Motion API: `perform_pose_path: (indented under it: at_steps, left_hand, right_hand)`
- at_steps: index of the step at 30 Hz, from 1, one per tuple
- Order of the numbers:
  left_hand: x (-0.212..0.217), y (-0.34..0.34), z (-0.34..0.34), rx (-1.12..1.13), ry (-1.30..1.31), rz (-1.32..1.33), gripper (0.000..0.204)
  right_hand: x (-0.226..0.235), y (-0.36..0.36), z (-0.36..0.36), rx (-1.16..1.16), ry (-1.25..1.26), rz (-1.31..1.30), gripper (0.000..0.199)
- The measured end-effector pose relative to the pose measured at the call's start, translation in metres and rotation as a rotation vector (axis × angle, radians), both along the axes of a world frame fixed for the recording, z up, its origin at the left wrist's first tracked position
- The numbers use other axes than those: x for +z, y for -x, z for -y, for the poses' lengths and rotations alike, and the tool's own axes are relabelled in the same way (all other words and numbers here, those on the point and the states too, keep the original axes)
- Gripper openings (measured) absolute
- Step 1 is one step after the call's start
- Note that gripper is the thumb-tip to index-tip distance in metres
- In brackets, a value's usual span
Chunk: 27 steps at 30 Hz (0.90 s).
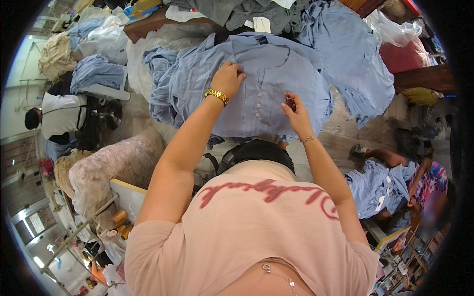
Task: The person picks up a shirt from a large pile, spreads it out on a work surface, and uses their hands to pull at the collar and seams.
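Currently: I'm pinning the light blue shirt (256,79), spread front-up on the pile, w/ left hand (228,78) pressed fingers-together by the collar; right hand (295,111) is pinching the placket edge near the buttons (256,102). Keeping fabric taut and flat, I reckon, is helping accuracy.

A shirt (261,93) lies spread on the surface (148,22), garment heaps (350,54) behind and right; a seated person (414,187) works farther right.
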<state>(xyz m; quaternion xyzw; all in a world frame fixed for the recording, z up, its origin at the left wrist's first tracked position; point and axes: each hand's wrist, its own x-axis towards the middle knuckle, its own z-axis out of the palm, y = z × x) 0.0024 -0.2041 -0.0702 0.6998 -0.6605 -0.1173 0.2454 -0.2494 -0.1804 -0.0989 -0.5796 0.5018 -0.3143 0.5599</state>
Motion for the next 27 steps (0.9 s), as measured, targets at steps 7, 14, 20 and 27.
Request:
perform_pose_path:
  at_steps: [7, 14, 20, 27]
  left_hand:
    - [-0.007, -0.014, 0.008, 0.178, -0.06, -0.376, 0.02]
    - [0.004, -0.013, 0.008, 0.032, -0.051, -0.181, 0.025]
    - [0.001, -0.005, 0.019, 0.083, -0.275, -0.401, 0.026]
    - [-0.003, -0.015, 0.007, 0.162, -0.311, -0.864, 0.019]
  right_hand:
    - [0.006, -0.013, 0.016, 0.051, 0.315, -0.318, 0.037]
    - [0.034, -0.056, 0.034, 0.217, 0.444, -0.364, 0.029]
    - [0.027, -0.101, 0.024, 0.21, 0.6, -0.5, 0.022]
    - [0.0, -0.09, 0.036, -0.064, 0.243, -0.127, 0.016]
